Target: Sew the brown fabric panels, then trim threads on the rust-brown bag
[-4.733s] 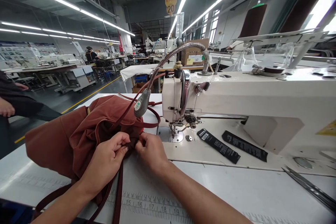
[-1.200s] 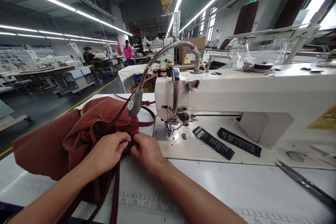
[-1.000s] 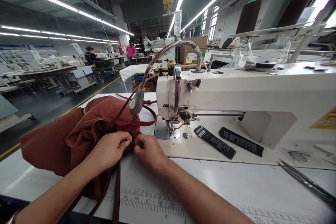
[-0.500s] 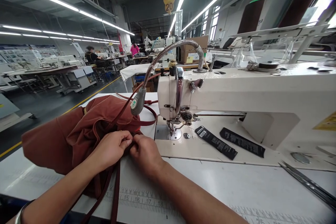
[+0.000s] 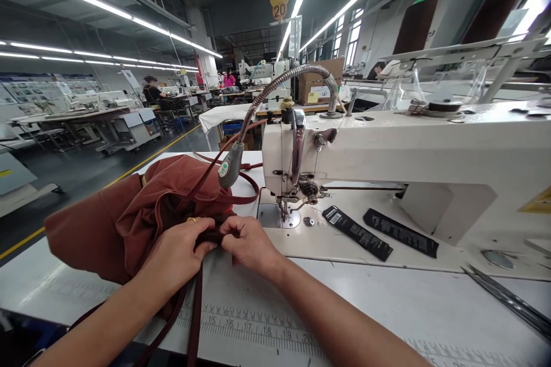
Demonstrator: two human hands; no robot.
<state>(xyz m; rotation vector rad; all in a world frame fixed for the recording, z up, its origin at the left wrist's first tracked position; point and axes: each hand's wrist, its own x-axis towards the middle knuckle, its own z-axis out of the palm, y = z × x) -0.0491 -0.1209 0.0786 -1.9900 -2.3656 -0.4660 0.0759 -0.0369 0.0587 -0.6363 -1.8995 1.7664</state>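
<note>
A reddish-brown fabric bag (image 5: 103, 218) with long thin straps (image 5: 196, 315) lies on the table, left of the sewing machine (image 5: 370, 149). My left hand (image 5: 185, 246) pinches dark brown cloth at the bag's near right edge, thumb and fingers closed on it. Close beside it, my right hand (image 5: 247, 241) is closed on the same edge, its fingertips curled over the fabric. A short stretch of the dark edge shows between the two hands. The needle and presser foot (image 5: 284, 215) stand just to the right, apart from the bag.
Two black printed labels (image 5: 357, 233) (image 5: 401, 233) lie on the machine bed. Metal tweezers or snips (image 5: 508, 298) rest at the right. A gooseneck lamp (image 5: 232, 165) arches over the bag. Ruler markings (image 5: 258, 327) run along the table's front. Other people sit in the background.
My hands have drawn slightly apart, exposing more of the dark edge between them. The right hand's fingers have turned upward. The whole view has shifted a little.
</note>
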